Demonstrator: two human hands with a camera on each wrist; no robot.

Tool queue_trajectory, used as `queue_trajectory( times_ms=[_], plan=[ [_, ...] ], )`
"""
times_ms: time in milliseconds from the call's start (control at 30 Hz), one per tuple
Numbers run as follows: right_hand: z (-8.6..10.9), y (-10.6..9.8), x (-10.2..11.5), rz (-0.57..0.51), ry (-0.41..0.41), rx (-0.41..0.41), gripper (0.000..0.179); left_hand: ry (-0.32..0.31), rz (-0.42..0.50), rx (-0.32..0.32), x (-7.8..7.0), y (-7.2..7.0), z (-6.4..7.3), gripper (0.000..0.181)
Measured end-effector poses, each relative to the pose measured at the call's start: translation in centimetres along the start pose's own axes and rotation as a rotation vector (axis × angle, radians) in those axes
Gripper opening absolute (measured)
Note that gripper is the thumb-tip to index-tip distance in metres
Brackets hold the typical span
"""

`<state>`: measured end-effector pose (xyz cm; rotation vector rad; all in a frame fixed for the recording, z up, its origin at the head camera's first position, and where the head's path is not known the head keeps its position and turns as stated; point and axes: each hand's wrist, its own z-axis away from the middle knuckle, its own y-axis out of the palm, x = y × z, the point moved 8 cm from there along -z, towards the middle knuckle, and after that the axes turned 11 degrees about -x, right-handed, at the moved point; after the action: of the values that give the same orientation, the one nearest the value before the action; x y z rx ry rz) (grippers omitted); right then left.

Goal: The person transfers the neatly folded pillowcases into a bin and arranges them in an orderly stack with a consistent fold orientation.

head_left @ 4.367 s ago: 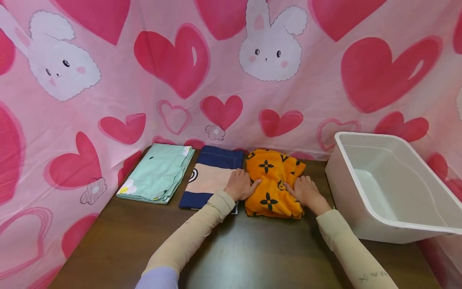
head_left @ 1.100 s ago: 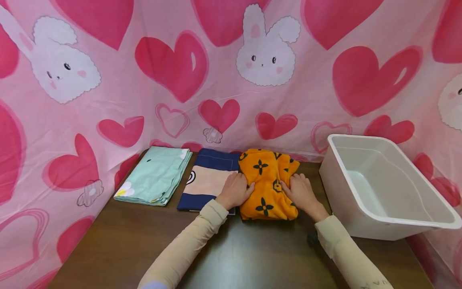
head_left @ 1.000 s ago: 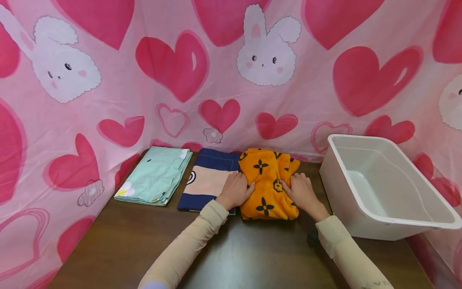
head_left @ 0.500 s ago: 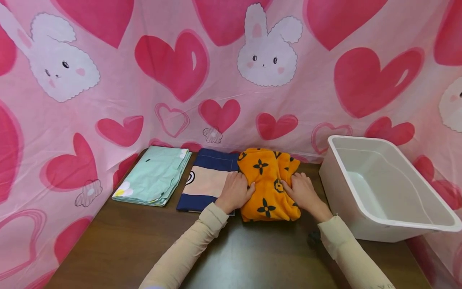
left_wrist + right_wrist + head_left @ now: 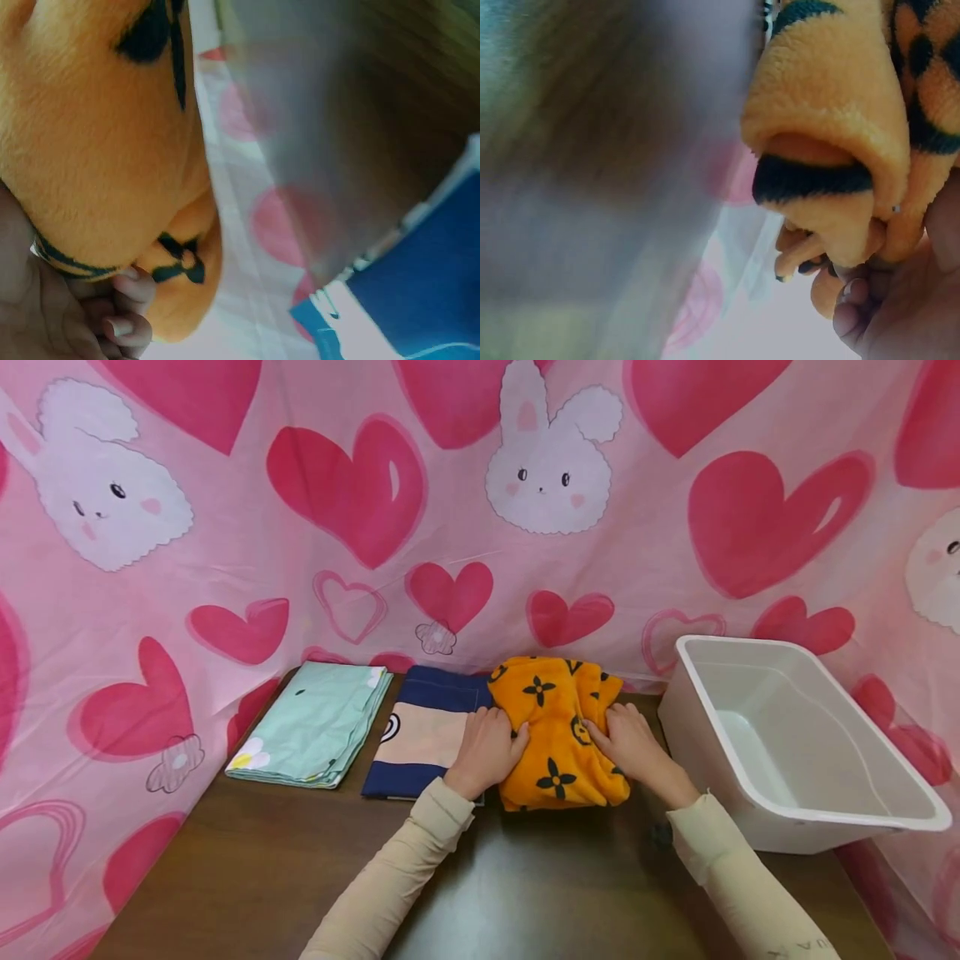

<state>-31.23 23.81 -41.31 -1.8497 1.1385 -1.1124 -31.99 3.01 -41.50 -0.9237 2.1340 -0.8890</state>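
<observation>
A folded orange plush cloth (image 5: 553, 739) with black flower shapes is held between both hands, close over the table. My left hand (image 5: 486, 750) grips its left side, thumb on top. On the opposite side, my right hand (image 5: 639, 747) grips the cloth with its thumb on the upper face. The left wrist view shows fingertips (image 5: 129, 328) curled under the cloth's edge. In the right wrist view, a rolled fold hangs open beside the curled fingers (image 5: 850, 304). Left of it lies a folded navy and peach cloth (image 5: 423, 732), partly covered by my left hand.
A folded mint-green cloth (image 5: 315, 722) lies at the table's far left. A white plastic tub (image 5: 708, 777) stands on the right, close to my right hand. The brown table (image 5: 517, 877) backs onto a pink curtain (image 5: 442, 535) with hearts and rabbits.
Over the last second both hands keep their grip on the orange cloth. Its front edge has risen slightly in view, and its lower right corner bulges outward. The other cloths and the tub stay put.
</observation>
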Motion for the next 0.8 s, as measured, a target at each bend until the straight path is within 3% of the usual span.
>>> queue_trajectory(
  times_ms=[367, 800],
  plan=[
    [-1.2, -2.0, 0.8, -0.053, 0.022, 0.017, 0.041, -0.054, 0.04, -0.023, -0.8, -2.2, -1.4, 0.043],
    [-1.7, -4.5, 1.5, -0.045, -0.041, -0.017, 0.037, -0.032, 0.043, -0.025, -1.8, -3.7, -2.8, 0.042]
  ],
)
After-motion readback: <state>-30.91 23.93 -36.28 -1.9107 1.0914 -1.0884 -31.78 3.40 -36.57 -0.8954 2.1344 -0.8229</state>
